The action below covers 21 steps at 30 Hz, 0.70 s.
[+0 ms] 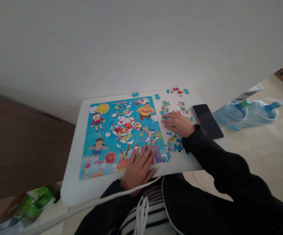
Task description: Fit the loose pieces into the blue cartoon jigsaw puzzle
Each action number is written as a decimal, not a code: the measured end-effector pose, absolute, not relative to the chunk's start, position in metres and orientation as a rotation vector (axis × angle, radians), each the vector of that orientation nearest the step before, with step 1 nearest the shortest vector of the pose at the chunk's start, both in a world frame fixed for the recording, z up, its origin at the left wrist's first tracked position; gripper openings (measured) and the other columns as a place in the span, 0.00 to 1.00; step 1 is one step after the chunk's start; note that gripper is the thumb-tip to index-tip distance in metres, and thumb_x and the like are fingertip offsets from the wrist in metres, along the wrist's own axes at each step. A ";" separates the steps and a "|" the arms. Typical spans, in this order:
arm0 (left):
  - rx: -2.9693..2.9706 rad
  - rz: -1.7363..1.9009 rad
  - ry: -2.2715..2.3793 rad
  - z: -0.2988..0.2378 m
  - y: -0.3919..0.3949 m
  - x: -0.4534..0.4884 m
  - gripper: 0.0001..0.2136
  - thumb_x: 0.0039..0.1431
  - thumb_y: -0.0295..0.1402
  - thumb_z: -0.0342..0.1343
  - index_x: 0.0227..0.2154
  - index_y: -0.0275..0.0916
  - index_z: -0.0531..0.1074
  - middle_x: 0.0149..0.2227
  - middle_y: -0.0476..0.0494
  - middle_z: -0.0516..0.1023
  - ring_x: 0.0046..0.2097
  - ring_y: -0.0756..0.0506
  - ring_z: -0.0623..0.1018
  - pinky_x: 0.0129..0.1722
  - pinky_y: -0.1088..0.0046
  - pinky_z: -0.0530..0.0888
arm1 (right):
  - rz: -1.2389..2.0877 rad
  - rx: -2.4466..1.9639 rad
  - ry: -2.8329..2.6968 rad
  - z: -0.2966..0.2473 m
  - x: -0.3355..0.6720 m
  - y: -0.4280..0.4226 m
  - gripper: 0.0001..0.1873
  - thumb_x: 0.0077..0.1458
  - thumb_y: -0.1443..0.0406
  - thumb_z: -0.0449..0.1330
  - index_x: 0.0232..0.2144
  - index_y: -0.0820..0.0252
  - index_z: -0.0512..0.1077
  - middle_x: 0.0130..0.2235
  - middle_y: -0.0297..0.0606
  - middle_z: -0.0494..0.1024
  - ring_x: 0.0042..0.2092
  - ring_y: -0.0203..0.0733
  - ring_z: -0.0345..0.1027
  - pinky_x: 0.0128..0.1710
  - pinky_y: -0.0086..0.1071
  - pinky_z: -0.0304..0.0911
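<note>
A blue jigsaw puzzle board [96, 135] with cartoon figures lies on a small white table [74, 156]. Across the board's lower right edge rests my left hand [138, 168], its fingers stretched out flat. To the right of the board, my right hand [178, 124] lies palm down over loose puzzle pieces [177, 147], fingers extended. What is under its palm is hidden. More loose pieces [175, 91] are scattered at the table's far right, and single pieces [135, 94] lie beyond the board's far edge.
A dark phone [207, 120] lies at the table's right side. Large water bottles [254, 114] in plastic wrap stand on the tiled floor. A pale wall [131, 49] borders the table's far edge. A white cable [94, 202] crosses in front of me.
</note>
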<state>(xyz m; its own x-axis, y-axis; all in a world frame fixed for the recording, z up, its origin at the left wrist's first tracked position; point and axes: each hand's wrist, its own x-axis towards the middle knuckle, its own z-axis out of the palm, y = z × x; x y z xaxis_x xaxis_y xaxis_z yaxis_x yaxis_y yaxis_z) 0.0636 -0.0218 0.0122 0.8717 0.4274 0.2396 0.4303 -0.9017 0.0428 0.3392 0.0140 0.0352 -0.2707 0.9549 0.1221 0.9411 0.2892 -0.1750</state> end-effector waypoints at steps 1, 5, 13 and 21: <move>-3.032 -0.375 -0.696 0.012 -0.022 0.063 0.21 0.63 0.42 0.42 0.54 0.35 0.63 0.58 0.41 0.64 0.60 0.41 0.61 0.61 0.58 0.53 | 0.103 -1.745 -2.382 0.035 0.338 0.011 0.17 0.59 0.62 0.49 0.44 0.59 0.74 0.51 0.42 0.72 0.53 0.48 0.63 0.53 0.43 0.58; -3.043 -0.380 -0.700 0.012 -0.022 0.063 0.22 0.63 0.42 0.42 0.54 0.35 0.63 0.58 0.41 0.63 0.61 0.41 0.60 0.61 0.58 0.52 | 0.111 -1.778 -2.480 0.036 0.336 0.000 0.19 0.59 0.61 0.48 0.50 0.53 0.69 0.57 0.39 0.66 0.57 0.52 0.57 0.55 0.54 0.52; -3.074 -0.373 -0.706 0.010 -0.024 0.060 0.23 0.63 0.44 0.41 0.55 0.36 0.61 0.59 0.42 0.61 0.61 0.40 0.59 0.59 0.56 0.55 | 0.201 -1.826 -2.513 0.036 0.340 -0.009 0.19 0.58 0.58 0.50 0.52 0.43 0.66 0.62 0.40 0.55 0.61 0.59 0.48 0.54 0.63 0.46; -3.095 -0.339 -0.720 0.006 -0.027 0.055 0.24 0.63 0.46 0.40 0.57 0.37 0.59 0.59 0.41 0.62 0.60 0.40 0.60 0.58 0.55 0.57 | 0.236 -1.806 -2.517 0.035 0.349 -0.010 0.17 0.56 0.56 0.52 0.49 0.38 0.68 0.62 0.35 0.55 0.62 0.65 0.42 0.52 0.65 0.48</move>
